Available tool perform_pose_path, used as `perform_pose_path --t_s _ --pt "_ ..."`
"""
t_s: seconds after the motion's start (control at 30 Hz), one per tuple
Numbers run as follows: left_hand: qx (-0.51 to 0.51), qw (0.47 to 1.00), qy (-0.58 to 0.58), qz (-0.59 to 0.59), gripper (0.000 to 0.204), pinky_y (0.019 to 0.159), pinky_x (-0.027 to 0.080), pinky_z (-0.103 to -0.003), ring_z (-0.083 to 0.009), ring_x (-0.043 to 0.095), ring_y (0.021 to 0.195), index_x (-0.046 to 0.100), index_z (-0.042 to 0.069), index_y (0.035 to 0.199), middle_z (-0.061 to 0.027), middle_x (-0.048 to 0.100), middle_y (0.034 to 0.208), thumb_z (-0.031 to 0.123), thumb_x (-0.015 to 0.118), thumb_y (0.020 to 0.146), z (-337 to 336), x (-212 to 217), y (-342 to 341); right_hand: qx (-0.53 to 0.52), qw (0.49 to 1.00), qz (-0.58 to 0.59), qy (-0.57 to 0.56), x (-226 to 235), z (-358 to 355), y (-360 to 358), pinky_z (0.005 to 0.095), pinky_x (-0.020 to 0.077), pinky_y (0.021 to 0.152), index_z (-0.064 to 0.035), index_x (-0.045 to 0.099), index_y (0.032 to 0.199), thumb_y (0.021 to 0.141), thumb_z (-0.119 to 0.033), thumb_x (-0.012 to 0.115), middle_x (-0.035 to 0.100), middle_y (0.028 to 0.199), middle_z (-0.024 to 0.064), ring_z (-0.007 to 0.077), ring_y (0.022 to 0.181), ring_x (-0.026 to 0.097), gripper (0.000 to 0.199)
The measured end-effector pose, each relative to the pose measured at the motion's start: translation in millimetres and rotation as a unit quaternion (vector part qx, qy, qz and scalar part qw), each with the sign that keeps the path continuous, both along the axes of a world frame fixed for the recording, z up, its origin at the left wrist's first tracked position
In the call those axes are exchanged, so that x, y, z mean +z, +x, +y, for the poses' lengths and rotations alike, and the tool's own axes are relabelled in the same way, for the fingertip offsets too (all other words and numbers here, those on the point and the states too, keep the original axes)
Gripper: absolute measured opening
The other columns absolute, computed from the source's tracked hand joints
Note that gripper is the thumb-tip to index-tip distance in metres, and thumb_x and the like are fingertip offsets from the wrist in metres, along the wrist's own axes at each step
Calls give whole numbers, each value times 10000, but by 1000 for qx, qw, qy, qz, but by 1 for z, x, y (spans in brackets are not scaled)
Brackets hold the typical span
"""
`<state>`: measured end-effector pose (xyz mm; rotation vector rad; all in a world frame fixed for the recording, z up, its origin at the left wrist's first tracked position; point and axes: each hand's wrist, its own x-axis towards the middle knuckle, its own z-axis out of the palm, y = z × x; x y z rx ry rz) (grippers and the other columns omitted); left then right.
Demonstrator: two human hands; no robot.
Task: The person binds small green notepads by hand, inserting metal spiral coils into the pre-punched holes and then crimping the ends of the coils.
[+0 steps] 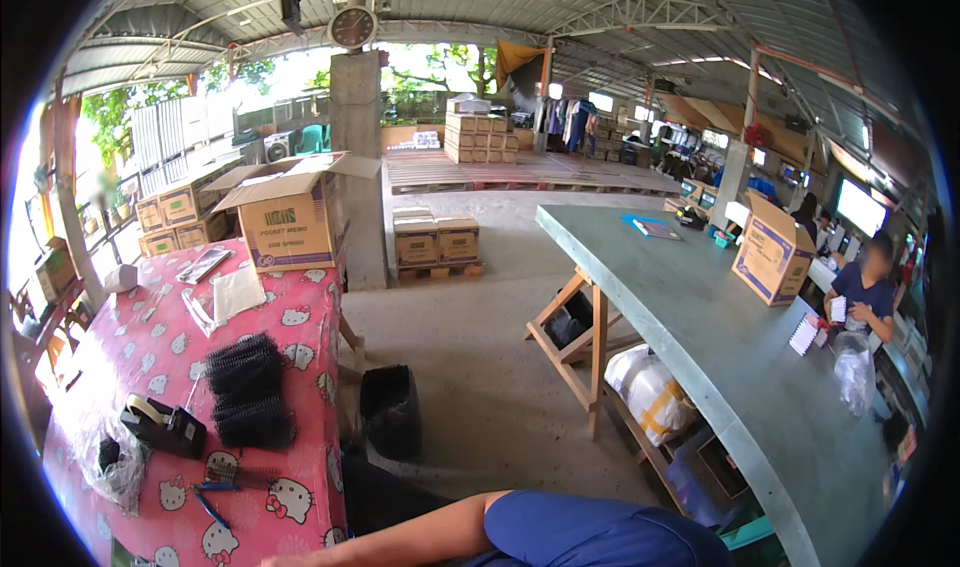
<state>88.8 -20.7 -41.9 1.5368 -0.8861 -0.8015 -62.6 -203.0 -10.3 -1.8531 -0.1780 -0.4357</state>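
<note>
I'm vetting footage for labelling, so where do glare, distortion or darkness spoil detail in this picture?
Head view: the pink cloth whitens with glare at its left; daylight behind the pillar burns out; the green table has a bowed long edge; the black bin shows little detail.

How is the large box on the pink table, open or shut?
Open: the box has its top flaps spread outward.

Round analog clock [352, 28] mounted above a concrete pillar [358, 167], garments [572, 117] hung farther back, open carton [775, 257] stood on a green-topped table [700, 317].
</note>
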Motion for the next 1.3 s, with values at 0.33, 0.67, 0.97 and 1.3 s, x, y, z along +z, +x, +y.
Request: perform_pose_path --t_s 0.33,0.67,0.97,1.3 --pt "23 989 -144 24 201 890 448 -357 -189 603 894 600 20 1011 -67 642 960 147 653 865 2 19 -22 102 963 113 223 15 -3 -8 255 437 738 -52 591 1033 864 -407 625 580 925 17 83 841 517 395" --pt "55 983 -133 110 313 770 486 -253 -131 584 898 596 6 1159 -45 615 1002 42 650 852 -12 4 -30 142 977 13 159 14 -8 -16 369 333 1018 -44 564 1035 868 -428 612 536 1181 92 212 1186 462 422" --pt "29 964 -195 178 175 778 500 -256 -118 619 846 574 14 1036 -66 655 936 10 618 866 -12 8 -33 106 976 64 177 8 -10 -17 383 312 1033 -41 568 1073 850 -425 632 509 1237 106 220 1225 422 449" --pt "44 977 -136 161 159 722 488 -225 -84 595 801 562 5 1027 -29 629 894 101 578 901 -6 31 -48 -67 903 -46 -423 44 17 -41 530 313 962 -96 570 1075 706 -388 725 469 1312 73 349 1284 331 495"
